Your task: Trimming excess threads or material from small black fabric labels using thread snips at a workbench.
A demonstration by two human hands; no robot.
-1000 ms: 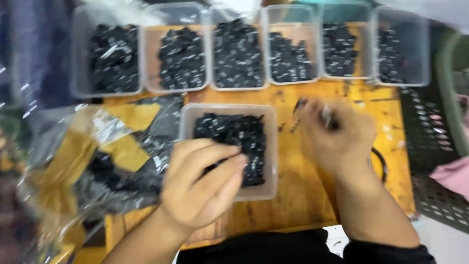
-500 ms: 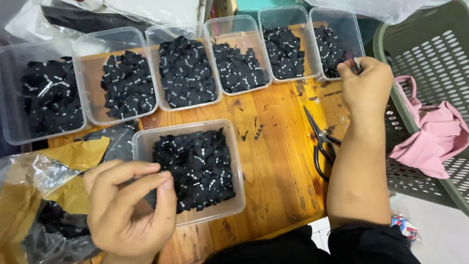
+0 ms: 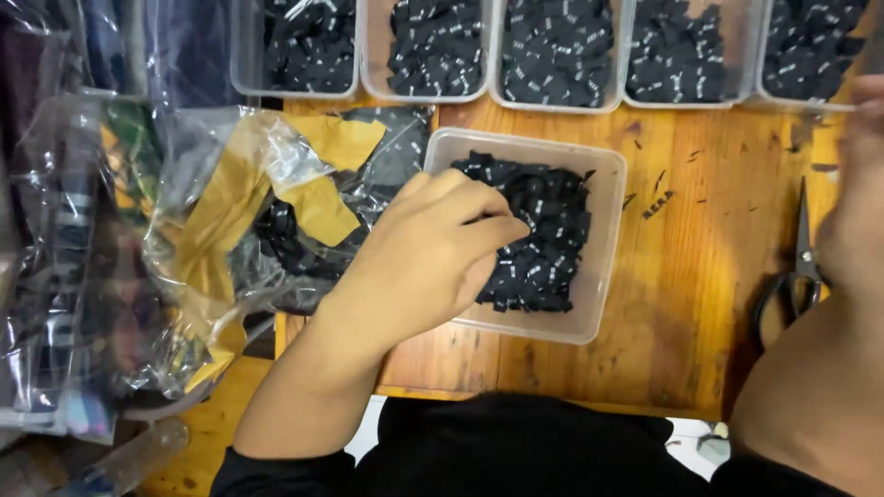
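Centrally, left hand [image 3: 433, 253] sits over the near clear tub [image 3: 603, 248], fingers curled, tips pinched into the black labels [image 3: 552, 239]. Right hand [image 3: 861, 129] blurred at right edge, grip unclear. Scissors [image 3: 796, 276] lie right of the tub. Plastic bags [image 3: 184, 239] heaped at left. Along the top: row of tubs [image 3: 497, 87] of labels.

- I see a clear, square plastic tub [image 3: 603, 248] sitting flat on the wooden worktop [image 3: 700, 276], near its front edge.
- It holds a loose heap of small black fabric labels with white print [image 3: 552, 230], lying at all angles and leaving the tub's right side bare.
- My left hand [image 3: 428, 253] rests over the heap, fingertips pinched on it.
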